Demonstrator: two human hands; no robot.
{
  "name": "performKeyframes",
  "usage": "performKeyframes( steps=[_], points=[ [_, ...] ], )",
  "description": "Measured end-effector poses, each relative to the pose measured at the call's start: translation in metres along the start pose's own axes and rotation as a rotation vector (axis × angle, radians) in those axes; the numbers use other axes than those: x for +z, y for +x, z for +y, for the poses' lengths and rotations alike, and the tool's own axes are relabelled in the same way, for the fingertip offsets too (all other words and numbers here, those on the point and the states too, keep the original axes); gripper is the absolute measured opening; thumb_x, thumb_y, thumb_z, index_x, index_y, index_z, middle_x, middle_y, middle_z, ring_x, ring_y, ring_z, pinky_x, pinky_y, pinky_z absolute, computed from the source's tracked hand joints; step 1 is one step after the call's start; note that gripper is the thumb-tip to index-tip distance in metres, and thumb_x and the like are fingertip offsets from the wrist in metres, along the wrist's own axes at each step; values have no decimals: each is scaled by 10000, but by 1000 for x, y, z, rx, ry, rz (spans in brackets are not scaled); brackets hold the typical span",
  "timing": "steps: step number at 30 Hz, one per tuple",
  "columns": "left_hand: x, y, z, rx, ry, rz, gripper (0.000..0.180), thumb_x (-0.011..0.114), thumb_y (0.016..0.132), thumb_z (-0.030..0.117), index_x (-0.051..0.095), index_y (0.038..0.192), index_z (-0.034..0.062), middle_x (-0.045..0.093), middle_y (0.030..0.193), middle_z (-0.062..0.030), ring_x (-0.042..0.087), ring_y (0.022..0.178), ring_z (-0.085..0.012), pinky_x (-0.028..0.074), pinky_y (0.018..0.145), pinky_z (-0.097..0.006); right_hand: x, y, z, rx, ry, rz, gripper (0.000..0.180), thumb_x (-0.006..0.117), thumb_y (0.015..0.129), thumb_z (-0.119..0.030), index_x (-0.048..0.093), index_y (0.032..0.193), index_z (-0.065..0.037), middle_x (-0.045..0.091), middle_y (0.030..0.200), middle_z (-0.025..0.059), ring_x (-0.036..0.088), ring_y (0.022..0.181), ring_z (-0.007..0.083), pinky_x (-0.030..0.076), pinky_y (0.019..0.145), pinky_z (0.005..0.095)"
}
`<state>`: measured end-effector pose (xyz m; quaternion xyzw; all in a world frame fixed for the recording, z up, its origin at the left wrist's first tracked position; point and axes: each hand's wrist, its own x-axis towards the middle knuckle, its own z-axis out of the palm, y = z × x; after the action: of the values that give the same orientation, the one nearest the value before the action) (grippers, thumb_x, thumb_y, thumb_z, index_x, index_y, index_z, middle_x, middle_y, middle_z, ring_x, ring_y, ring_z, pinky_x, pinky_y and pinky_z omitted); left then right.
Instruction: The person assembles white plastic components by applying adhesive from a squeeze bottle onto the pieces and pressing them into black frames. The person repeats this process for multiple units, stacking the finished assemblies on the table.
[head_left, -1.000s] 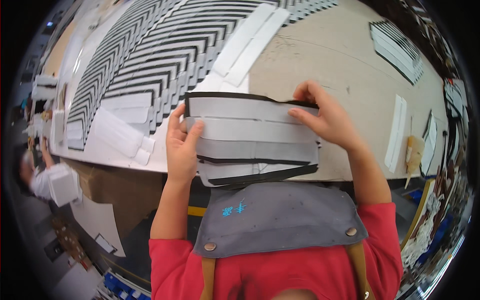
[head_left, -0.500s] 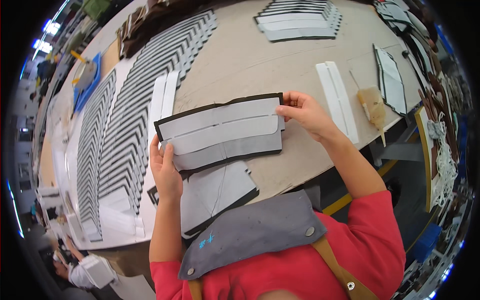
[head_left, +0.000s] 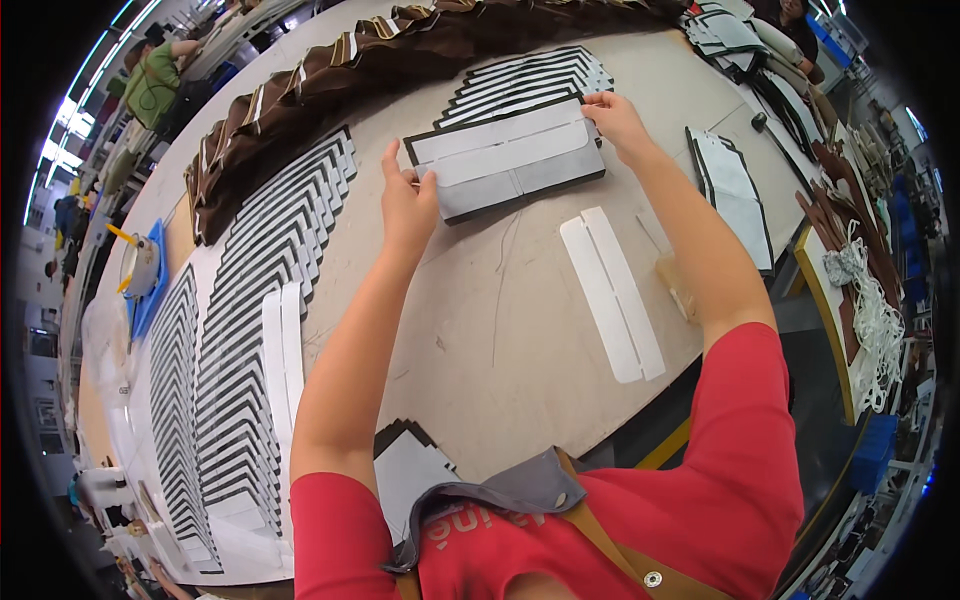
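You are holding a flat stack of cut fabric panels (head_left: 508,160) over the far middle of the worktable (head_left: 500,320); it is a long rectangle, dark along its edges, with pale grey strips lying lengthwise across its top and a thin seam crossing its middle; the surface is looking matte and soft, like felt or interfacing, and the edges are cleanly cut; whether it is resting on the table or being held just above it cannot be told.

Your left hand (head_left: 408,198) is gripping the stack's near left corner, fingers close together and pointing away from you, the thumb pressing on top; your right hand (head_left: 617,122) is pinching the far right corner between thumb and fingertips, the remaining fingers curling loosely.

The table is a bare beige board, scuffed and pencil-marked; just behind the stack, a fanned pile of grey and dark pieces (head_left: 530,80) is lying; to your left, long rows of overlapping grey panels (head_left: 265,260) are spreading like shingles; a ridge of brown fabric pieces (head_left: 400,50) is curving along the far side; near your right forearm, two narrow white strips (head_left: 612,293) are lying side by side; another dark-edged grey stack (head_left: 410,470) is sitting at the table's near edge.
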<state>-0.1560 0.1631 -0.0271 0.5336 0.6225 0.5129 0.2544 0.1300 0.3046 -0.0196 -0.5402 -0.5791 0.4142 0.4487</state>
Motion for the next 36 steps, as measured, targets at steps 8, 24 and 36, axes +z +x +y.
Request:
performKeyframes(
  steps=[8,24,36],
  points=[
    [14,23,-15,-4,311,8,603,584,819,101,298,1342,15,524,637,-72,541,602,-205,447,631,-329,27,56,41,-75,-387,115,245,670,746,-120,591,957,-25,587,783,40,551,737,135,450,667,265],
    [7,22,-4,-20,388,-100,556,538,833,80,294,1326,-1,616,797,-185,616,792,-353,468,713,-415,23,47,32,-168,-571,-2,166,587,758,-118,593,921,-89,627,868,117,606,829,277,475,745,359],
    [-43,-1,20,52,568,-3,435,541,870,255,438,1247,64,586,1008,-118,603,871,-309,469,740,-417,18,-52,-46,-344,-897,-255,186,538,832,-184,617,941,-56,608,926,155,599,867,340,486,746,427]
  ],
)
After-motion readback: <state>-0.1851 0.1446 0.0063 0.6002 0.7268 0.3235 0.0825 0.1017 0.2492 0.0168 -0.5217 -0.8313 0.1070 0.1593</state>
